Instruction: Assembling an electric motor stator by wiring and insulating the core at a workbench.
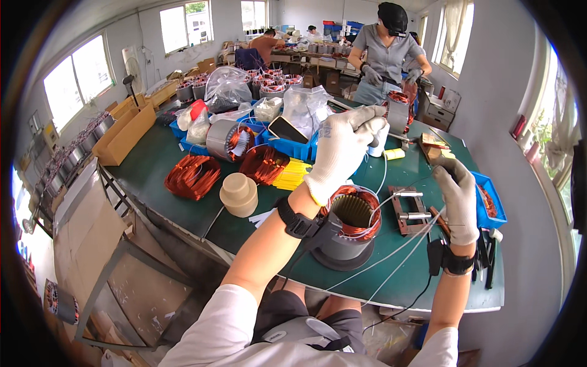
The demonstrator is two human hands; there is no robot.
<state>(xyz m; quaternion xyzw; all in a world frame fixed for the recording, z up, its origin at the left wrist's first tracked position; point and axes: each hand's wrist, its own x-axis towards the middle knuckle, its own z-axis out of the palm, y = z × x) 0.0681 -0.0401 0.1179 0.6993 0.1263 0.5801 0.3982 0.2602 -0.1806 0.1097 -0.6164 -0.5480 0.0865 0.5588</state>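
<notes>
A grey motor stator [343, 246] stands upright in front of me on a dark round base, with copper windings [361, 208] ringing its top and white cord [384, 176] rising from them. My left hand [346, 144], in a white knit glove, is raised above the stator with fingers closed, apparently on that cord; the fingertips partly hide it. To the right of the stator, my right hand [458, 199], also gloved, is pinched, and a thin strand of cord runs to its fingertips. Loose white cords hang from near this hand down past the table's front edge.
Copper coil bundles [192, 177], a beige stepped cylinder [238, 194], yellow strips [292, 174] and another stator [230, 140] lie left. A metal fixture [406, 211] and blue bin [489, 200] sit right. Across the green table [140, 177] a gloved co-worker [386, 61] stands by a stator.
</notes>
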